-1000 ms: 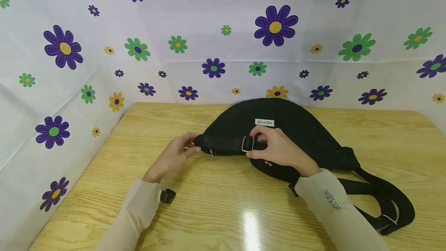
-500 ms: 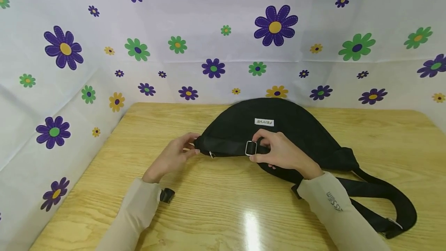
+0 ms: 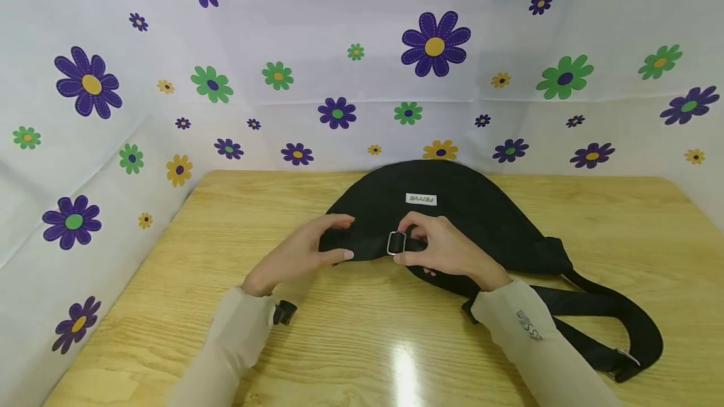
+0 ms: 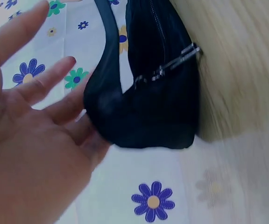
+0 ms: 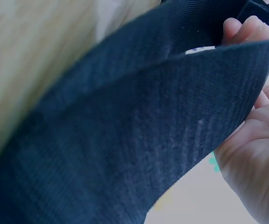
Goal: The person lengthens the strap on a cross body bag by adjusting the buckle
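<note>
A black waist bag point(image 3: 452, 181) with a white label point(image 3: 421, 199) lies on the wooden table. My right hand point(image 3: 455, 247) pinches its black strap point(image 5: 125, 126) beside a metal slider buckle point(image 3: 388, 244) at the bag's front edge. In the right wrist view the wide webbing hides part of that hand's fingers. At the bag's left end is my left hand point(image 3: 300, 251), thumb and fingers apart with a gap between them. The left wrist view shows its fingers extended beside the strap, some partly behind it, near a metal zipper pull point(image 4: 176, 63).
The rest of the strap point(image 3: 647, 331) loops over the table point(image 3: 339, 344) at the right. A black buckle end point(image 3: 285, 313) shows beside the left sleeve, another black end point(image 3: 469, 311) by the right sleeve. A flower-printed cloth point(image 3: 317, 30) stands behind and to the left.
My left hand has let go of the bag's left end, spread its fingers and moved right. The right hand keeps pinching the strap by the slider. The head view has shifted slightly.
</note>
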Motion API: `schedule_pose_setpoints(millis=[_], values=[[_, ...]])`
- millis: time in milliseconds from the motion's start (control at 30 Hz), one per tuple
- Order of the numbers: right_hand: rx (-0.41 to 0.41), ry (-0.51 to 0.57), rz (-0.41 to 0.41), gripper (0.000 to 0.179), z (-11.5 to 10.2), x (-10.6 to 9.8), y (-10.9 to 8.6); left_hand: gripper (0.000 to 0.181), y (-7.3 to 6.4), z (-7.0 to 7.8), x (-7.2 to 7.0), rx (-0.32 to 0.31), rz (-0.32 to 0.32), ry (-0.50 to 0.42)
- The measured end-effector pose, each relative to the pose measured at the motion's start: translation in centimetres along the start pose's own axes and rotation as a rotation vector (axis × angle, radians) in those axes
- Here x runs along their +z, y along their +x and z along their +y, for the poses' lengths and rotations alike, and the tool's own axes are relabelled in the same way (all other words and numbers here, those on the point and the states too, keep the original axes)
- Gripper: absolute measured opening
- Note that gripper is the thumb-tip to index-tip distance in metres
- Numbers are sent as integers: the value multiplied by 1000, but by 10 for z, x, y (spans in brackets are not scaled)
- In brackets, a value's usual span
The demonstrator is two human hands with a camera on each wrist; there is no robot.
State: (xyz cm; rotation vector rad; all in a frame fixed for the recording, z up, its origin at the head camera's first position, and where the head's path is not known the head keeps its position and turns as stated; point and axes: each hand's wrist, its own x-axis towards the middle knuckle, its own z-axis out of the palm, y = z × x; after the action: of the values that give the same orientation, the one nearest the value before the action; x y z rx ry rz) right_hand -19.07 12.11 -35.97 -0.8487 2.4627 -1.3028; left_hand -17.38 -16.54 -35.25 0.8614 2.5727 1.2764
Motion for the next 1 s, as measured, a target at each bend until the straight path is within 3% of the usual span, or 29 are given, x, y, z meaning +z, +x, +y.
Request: schedule_pose_setpoints(millis=[267, 533, 700, 1000], values=[[-4, -1, 11, 36, 1, -3, 0, 59, 30, 12, 7, 43, -74, 23], [-13, 17, 11, 34, 0, -3, -1, 61, 49, 23, 21, 69, -149, 146], [-5, 30, 5, 33, 1, -1, 0, 51, 56, 25, 30, 49, -173, 112], [-21, 38, -3, 30, 0, -1, 0, 43, 58, 22, 35, 55, -139, 96]])
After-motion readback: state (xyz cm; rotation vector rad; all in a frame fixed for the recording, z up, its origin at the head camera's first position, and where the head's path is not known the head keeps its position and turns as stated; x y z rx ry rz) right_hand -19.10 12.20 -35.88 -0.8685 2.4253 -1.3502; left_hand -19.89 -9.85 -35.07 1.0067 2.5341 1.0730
